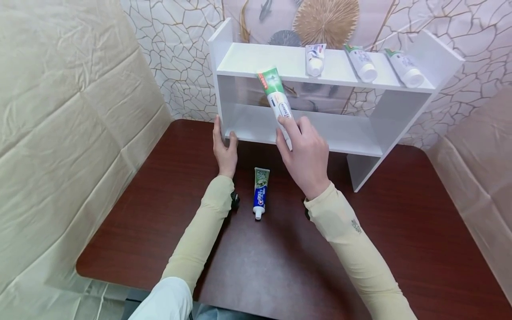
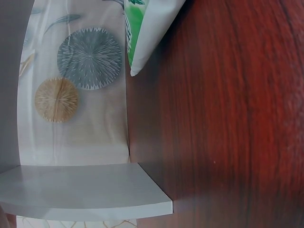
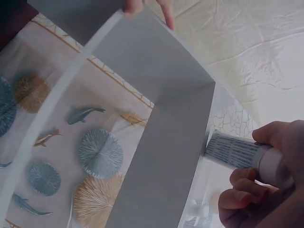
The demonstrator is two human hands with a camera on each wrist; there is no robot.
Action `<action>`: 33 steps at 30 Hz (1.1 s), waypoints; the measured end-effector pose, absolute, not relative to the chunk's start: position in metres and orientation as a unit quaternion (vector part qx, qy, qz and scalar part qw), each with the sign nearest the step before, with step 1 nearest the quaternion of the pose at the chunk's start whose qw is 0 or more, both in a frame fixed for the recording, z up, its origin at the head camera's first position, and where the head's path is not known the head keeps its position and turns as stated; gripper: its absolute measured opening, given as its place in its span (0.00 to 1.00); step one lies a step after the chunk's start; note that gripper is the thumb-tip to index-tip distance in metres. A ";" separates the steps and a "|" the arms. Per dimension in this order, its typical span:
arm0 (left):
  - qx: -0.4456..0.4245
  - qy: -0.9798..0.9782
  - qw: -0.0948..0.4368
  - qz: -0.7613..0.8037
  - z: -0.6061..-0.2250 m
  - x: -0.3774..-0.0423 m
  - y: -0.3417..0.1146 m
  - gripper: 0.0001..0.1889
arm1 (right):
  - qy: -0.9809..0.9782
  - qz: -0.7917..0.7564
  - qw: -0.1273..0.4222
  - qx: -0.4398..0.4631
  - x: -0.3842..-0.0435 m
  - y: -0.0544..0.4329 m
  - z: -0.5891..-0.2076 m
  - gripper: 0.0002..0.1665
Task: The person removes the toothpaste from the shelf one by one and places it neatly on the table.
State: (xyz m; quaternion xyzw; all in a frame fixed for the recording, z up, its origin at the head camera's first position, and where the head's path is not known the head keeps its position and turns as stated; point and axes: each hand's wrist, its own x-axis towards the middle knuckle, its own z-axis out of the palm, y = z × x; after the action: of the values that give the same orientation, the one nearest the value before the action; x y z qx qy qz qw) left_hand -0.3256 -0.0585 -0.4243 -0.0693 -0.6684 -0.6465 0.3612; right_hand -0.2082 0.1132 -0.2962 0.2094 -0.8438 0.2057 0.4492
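My right hand (image 1: 308, 155) grips a green and white toothpaste tube (image 1: 276, 91) near its cap, with the flat end toward the upper board of a white shelf (image 1: 296, 116). In the right wrist view, thumb and fingers hold the tube (image 3: 232, 148) around its white cap end, close to the board's edge. My left hand (image 1: 226, 153) holds the shelf's left side panel, thumb inside and fingers outside. Between my forearms, a blue and green toothpaste tube (image 1: 260, 191) lies on the table. A tube's green and white flat end (image 2: 147, 35) shows in the left wrist view.
On the upper board lie a small white and purple tube (image 1: 315, 60) and two green and white tubes, a middle one (image 1: 361, 63) and a right one (image 1: 405, 69), caps facing front. The shelf stands on a dark red-brown table (image 1: 160, 213) against a patterned wall covering (image 1: 176, 58).
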 end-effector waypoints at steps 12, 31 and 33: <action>-0.067 -0.669 0.358 -0.648 -0.415 -0.317 -0.057 0.30 | -0.855 0.235 0.408 0.219 -0.193 0.120 -0.331 0.15; -0.073 -0.670 0.372 -0.638 -0.416 -0.317 -0.056 0.30 | -0.887 0.218 0.363 0.182 -0.194 0.138 -0.360 0.14; -0.073 -0.668 0.372 -0.640 -0.417 -0.318 -0.056 0.30 | -0.889 0.218 0.362 0.178 -0.193 0.140 -0.363 0.14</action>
State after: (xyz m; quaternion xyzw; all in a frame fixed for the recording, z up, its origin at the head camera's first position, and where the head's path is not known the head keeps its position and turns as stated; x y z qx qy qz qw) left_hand -0.3183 -0.0562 -0.4168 -0.0732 -0.6683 -0.6400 0.3720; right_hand -0.1933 0.1404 -0.3628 0.1779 -0.8888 0.2182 0.3616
